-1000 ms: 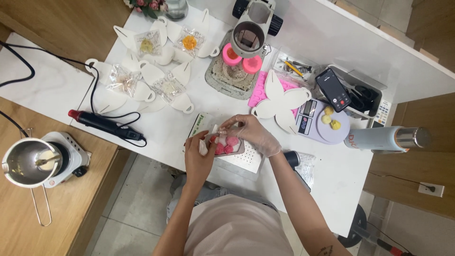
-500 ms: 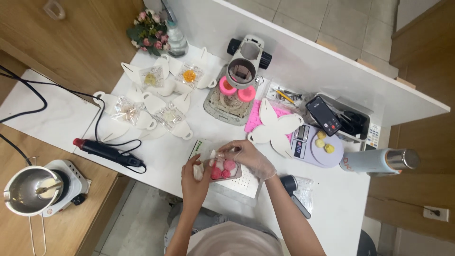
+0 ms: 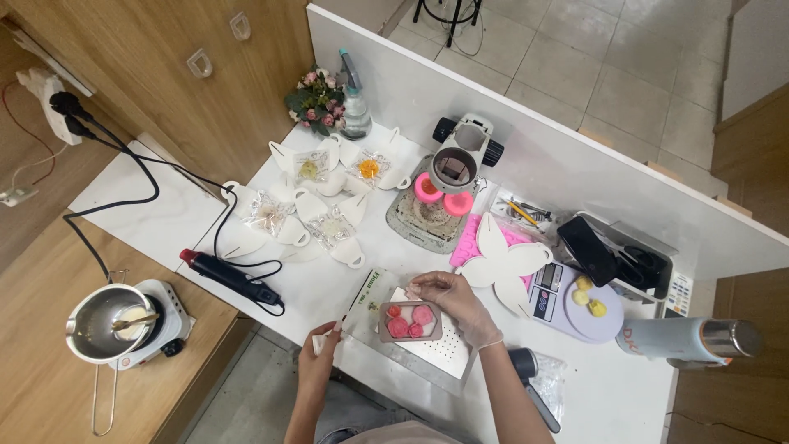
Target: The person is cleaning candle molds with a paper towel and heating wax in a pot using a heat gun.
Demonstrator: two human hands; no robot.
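The gloved right hand (image 3: 450, 302) is laid on the far edge of the small pink tray (image 3: 410, 321), its fingers bent and touching it. A small white piece (image 3: 322, 340) is pinched by the bare left hand (image 3: 319, 362), at nine o'clock from the tray. The tray, with pink round pieces (image 3: 409, 320) inside, rests on a perforated white plate (image 3: 429, 344) near the table edge (image 3: 394, 372). If the tray is pushed toward six o'clock, it could probably slide off; the pieces might be spilled.
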